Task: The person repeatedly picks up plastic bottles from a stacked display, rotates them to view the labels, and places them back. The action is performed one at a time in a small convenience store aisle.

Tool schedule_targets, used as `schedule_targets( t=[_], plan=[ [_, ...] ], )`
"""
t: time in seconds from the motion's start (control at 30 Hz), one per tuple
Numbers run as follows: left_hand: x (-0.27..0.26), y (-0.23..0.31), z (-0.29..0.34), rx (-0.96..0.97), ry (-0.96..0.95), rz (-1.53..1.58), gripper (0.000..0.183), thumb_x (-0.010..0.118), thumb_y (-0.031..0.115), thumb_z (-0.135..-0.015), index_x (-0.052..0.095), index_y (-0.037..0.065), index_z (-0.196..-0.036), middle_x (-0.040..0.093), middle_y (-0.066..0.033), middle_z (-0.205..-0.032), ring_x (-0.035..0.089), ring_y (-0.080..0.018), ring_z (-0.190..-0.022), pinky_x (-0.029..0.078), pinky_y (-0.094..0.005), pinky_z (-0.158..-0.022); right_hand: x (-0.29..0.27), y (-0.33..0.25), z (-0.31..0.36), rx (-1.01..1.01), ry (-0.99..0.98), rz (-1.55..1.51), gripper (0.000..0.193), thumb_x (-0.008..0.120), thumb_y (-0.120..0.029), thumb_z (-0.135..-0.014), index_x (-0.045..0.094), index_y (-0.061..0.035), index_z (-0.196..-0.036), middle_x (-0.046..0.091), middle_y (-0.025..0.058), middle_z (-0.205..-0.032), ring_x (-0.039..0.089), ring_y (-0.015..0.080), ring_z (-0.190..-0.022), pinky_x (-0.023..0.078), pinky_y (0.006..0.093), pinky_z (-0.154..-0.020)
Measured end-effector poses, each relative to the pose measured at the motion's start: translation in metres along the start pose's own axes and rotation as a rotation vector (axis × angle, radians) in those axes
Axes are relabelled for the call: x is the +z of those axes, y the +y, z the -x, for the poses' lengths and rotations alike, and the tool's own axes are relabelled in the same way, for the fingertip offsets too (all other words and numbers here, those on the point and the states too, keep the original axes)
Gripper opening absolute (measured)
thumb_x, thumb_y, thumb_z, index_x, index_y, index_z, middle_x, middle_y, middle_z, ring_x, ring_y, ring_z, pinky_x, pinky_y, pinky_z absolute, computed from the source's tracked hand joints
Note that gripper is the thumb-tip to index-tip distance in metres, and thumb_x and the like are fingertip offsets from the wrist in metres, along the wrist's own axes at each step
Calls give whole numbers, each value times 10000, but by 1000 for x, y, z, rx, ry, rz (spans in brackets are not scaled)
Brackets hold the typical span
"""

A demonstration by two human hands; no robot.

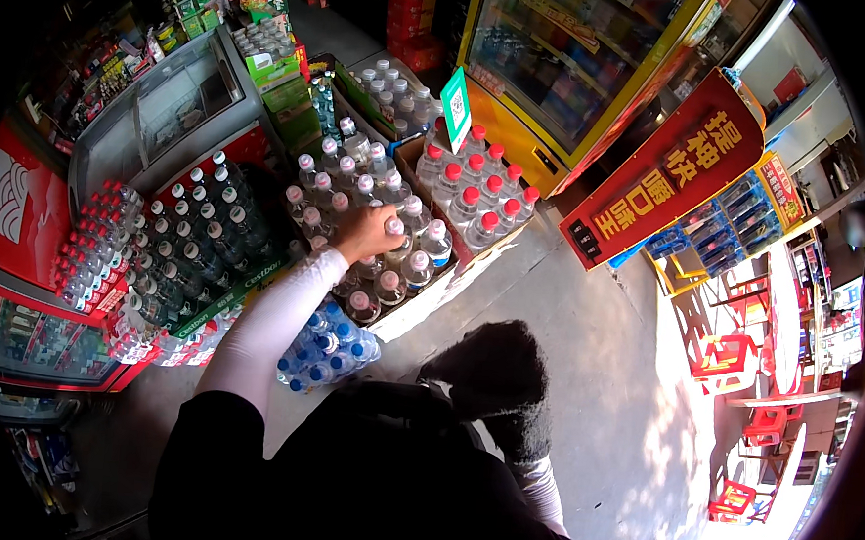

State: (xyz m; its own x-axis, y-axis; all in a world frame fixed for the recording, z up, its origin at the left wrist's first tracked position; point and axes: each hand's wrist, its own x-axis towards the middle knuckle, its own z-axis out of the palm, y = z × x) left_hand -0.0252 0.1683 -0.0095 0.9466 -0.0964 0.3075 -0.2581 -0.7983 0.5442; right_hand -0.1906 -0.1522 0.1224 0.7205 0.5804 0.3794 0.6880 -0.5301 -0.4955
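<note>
My left hand [364, 231] reaches forward in a white arm sleeve, its fingers closed around the pale pink cap of a clear plastic bottle [394, 228]. That bottle stands upright among several like it in an open carton [405, 313]; my hand and arm hide part of the group. On the right, my other white sleeve [541, 494] runs up to a black, fuzzy-looking thing [493, 378], a mitt or a cloth, above the floor. It covers my right hand, so the fingers do not show.
Beside the carton stand red-capped bottles [469, 198] with a green sign [455, 110]. To the left are dark bottles [207, 231] and a chest freezer [165, 105]; blue-capped bottles [323, 352] sit below my arm. A yellow-framed fridge [554, 70], red banner [666, 170] and red chairs [727, 357] lie beyond.
</note>
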Motion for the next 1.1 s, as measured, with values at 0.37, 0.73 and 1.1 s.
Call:
schedule_targets(
  t=[0.37,0.73,1.1],
  plan=[
    [-145,168,36,251,101,447,236,771,120,-715,549,40,-718,576,-29,-620,530,-89,-559,426,-291,-535,48,-51,-123,117,467,-95,581,720,-223,-777,569,-18,-1299,649,164,-1169,639,390,-1031,476,451,-937],
    [-150,148,55,143,204,724,245,800,126,-798,569,44,-791,583,21,-697,513,-29,-661,425,-228,-568,75,-15,-91,330,-63,-451,616,802,-185,-691,594,-64,-1258,655,163,-1164,635,350,-1061,508,425,-925],
    [-135,161,100,431,-39,444,269,828,145,-700,622,84,-863,663,-57,-734,671,-214,-627,512,-336,-564,44,-4,-24,10,-241,31,464,839,-343,-636,698,-109,-1012,666,122,-944,614,358,-956,499,453,-823]
  ],
)
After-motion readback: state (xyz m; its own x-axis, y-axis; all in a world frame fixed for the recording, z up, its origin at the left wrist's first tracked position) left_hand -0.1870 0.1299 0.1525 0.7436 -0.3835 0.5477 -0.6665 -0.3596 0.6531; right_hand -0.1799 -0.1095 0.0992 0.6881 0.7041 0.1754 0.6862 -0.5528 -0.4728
